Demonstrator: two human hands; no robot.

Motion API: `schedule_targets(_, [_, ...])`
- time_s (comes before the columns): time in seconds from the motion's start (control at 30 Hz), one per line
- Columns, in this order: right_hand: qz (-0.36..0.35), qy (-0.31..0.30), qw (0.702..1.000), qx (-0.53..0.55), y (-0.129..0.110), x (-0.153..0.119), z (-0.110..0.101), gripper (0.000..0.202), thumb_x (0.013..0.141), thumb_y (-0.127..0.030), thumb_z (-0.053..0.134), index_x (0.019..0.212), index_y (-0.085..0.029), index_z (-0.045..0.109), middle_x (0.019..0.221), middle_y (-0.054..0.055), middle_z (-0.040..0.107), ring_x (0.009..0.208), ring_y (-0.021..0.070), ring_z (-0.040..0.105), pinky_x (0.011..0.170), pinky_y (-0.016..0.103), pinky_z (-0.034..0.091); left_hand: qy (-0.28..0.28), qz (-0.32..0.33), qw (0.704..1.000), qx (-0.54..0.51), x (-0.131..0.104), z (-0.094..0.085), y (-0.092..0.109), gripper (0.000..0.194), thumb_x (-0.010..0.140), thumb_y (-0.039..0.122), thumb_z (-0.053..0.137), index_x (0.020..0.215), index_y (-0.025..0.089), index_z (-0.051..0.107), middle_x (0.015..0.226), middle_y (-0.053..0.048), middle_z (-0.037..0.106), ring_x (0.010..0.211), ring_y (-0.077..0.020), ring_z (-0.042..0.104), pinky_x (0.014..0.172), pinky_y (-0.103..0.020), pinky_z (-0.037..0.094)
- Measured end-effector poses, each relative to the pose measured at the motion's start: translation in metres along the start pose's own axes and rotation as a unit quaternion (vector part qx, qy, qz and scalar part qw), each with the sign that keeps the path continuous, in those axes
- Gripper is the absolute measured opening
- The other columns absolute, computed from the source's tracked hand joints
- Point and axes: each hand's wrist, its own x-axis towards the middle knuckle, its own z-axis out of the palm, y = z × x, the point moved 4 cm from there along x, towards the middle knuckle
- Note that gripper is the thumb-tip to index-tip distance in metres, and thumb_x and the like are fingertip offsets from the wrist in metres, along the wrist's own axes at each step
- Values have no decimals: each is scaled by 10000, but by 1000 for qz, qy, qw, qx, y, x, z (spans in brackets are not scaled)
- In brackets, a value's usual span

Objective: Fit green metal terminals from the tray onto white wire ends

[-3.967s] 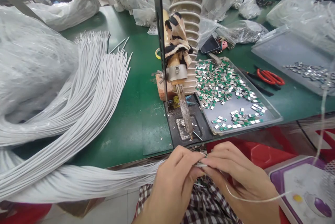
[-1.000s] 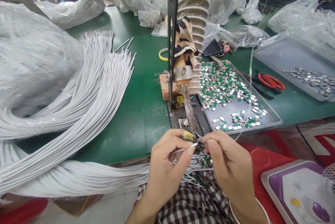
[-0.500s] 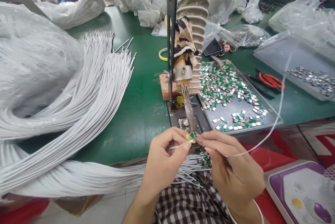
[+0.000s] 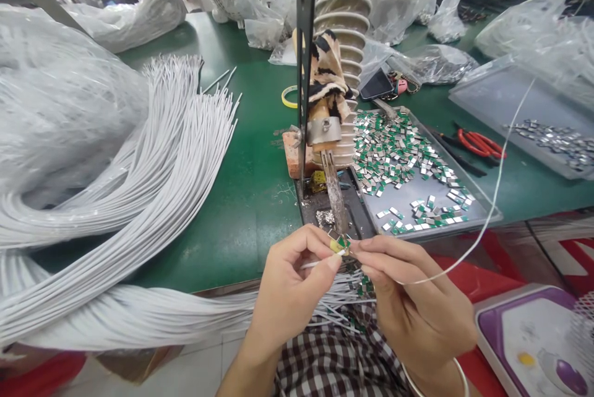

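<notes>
Pinched between thumb and index finger of my left hand (image 4: 292, 286) is a white cable (image 4: 312, 264). Its end meets a small green circuit board (image 4: 344, 242). Directly at that board is the dark, crusted tip of a soldering iron (image 4: 333, 190), fixed pointing down on a black stand. My right hand (image 4: 417, 298) has its fingers closed on a thin, pale solder wire (image 4: 495, 199), which loops up to the right. The right fingertips are beside the board; exactly where the wire touches is too small to tell. More white cables with green boards lie on the lap below.
A tray (image 4: 482, 211) of loose green boards stands right of the iron. Beyond it are red-handled pliers (image 4: 480, 142) and a clear bin (image 4: 520, 97) with metal parts. Bundled white cables (image 4: 185, 168) cover the left. A ribbed hose (image 4: 346, 7) rises behind the iron.
My right hand has shifted slightly right and down, and the loop of solder wire has swung a little. My left hand and the cable stay almost in place.
</notes>
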Motion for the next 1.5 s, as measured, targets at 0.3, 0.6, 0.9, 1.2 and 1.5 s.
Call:
schedule_targets(0.3, [-13,23,1000,-2,3,2,2,238,829,-24,655,988,-186,727,948,35,740,837,126,715,769,228,619,4,-6,1000,27,1,1,0,198,816,53,604,663,177,587,751,34,611,712,-83,569,656,-154,443])
schedule_targets(0.6, [-14,11,1000,6,0,6,3,234,831,-18,648,989,-174,722,947,33,732,857,117,708,792,216,612,11,1,1000,16,0,1,1,182,821,75,622,675,180,589,762,35,608,708,-81,571,644,-157,441])
schedule_targets(0.9, [15,-3,999,36,3,-2,-1,240,824,-1,621,993,-150,705,929,41,734,893,130,698,809,241,595,-7,-24,999,30,-2,2,-4,186,815,76,616,664,177,580,763,27,607,728,-92,580,663,-175,445])
schedule_targets(1.2, [128,111,986,6,39,-26,-37,231,820,-53,664,942,-232,745,810,-19,764,693,133,711,662,264,582,19,-14,994,102,-49,-11,-55,197,892,176,596,698,195,569,753,8,597,727,-131,572,679,-223,453])
schedule_targets(1.5, [205,153,965,-56,62,-53,-65,150,852,-167,683,956,-249,754,728,-30,755,629,142,704,618,270,562,-104,-101,728,670,-66,-58,-117,401,946,363,548,1219,78,618,1103,-250,694,1066,-401,645,893,-544,489])
